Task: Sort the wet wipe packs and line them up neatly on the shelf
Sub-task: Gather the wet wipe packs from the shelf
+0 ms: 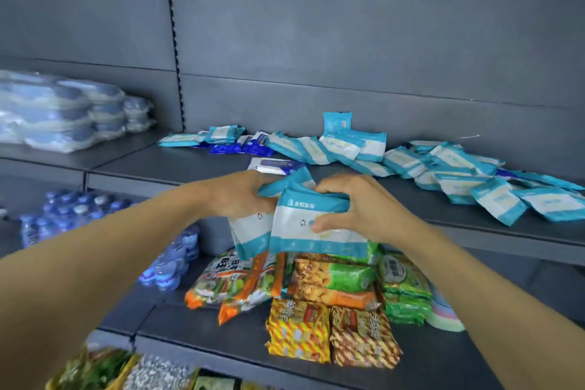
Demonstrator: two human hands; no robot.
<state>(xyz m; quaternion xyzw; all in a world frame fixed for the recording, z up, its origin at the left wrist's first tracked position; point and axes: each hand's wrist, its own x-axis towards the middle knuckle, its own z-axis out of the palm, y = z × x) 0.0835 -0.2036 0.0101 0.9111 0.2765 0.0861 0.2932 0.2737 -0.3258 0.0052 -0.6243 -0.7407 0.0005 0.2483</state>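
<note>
Both hands meet just off the front edge of the dark grey metal shelf [190, 168]; the left hand [243, 196] curls its fingers round the top of a teal-and-white plastic wet wipe pack [250, 231]; the right hand [351, 212] pinches a second teal-and-white wet wipe pack [304, 231], thumb on its face; the two packs overlap; a loose heap of teal-and-white packs [443, 168] sprawls along the shelf's back and right end; colourful snack bags [316, 294] lie on the lower shelf [177, 326].
</note>
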